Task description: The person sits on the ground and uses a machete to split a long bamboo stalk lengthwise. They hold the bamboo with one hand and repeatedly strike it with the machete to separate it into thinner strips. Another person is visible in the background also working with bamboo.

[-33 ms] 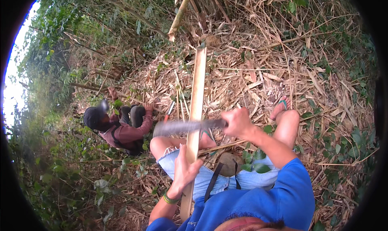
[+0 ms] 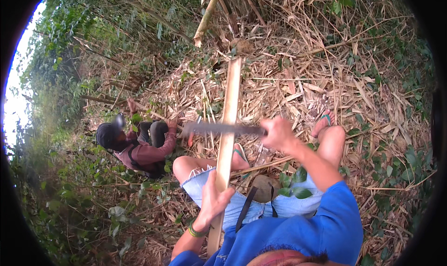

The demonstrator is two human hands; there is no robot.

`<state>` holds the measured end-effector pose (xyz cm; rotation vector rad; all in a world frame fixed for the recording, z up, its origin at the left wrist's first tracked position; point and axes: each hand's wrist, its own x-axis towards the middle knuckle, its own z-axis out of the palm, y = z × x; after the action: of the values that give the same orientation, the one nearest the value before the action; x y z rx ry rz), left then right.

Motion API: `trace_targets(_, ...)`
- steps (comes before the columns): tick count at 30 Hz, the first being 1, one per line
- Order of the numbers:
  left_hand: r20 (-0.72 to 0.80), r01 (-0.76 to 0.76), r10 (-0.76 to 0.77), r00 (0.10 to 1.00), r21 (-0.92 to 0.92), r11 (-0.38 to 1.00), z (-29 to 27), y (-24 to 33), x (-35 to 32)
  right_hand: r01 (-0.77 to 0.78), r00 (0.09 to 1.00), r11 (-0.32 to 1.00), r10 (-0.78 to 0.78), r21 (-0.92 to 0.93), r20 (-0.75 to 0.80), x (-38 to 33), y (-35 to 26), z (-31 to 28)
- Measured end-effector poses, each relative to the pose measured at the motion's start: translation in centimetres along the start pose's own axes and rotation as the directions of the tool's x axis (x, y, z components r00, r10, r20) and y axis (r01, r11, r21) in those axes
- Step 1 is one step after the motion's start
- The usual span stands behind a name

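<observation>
A long split bamboo slat [image 2: 225, 156], pale on its inner face, runs from beside my body out over the leaf litter. My left hand [image 2: 214, 198] is closed around the slat's near part, thumb to the right. In my right hand [image 2: 278, 134] is the handle of a machete [image 2: 205, 128]. Its dark blade, smeared by motion, points left and lies across the slat's middle in the picture; whether it touches the slat I cannot tell.
At the left another person [image 2: 144, 149] in a dark cap sits low with hands on a thin stick. A cut bamboo pole [image 2: 208, 17] slants in at the top. Dry leaves [image 2: 298, 94] cover the ground; leafy stems [image 2: 295, 187] rise by my lap. My sandalled feet flank the slat's right side.
The machete and my right hand have moved farther away from my body along the slat. The slat's far end has shifted slightly right and nearer. My left hand has hardly moved.
</observation>
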<state>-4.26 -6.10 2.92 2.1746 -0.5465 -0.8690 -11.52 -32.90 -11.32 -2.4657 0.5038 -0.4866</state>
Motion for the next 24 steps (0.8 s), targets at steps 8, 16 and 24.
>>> trace_targets(8,0.181,0.051,-0.060,0.982,0.050,0.997,-2.0,-2.4,-6.9,-0.539,0.819,0.816,0.565,0.208,-0.096,3.8,13.0,-4.2)
trace_targets(16,0.419,0.238,0.051,0.906,-0.608,0.757,-4.0,-4.9,-3.1,-0.413,0.832,0.760,0.539,0.501,-0.132,3.7,9.8,-2.4)
trace_targets(24,0.443,0.230,0.121,0.888,-0.657,0.718,-2.8,-5.6,0.8,-0.155,0.983,0.913,0.182,0.378,-0.037,1.6,3.0,-0.4)
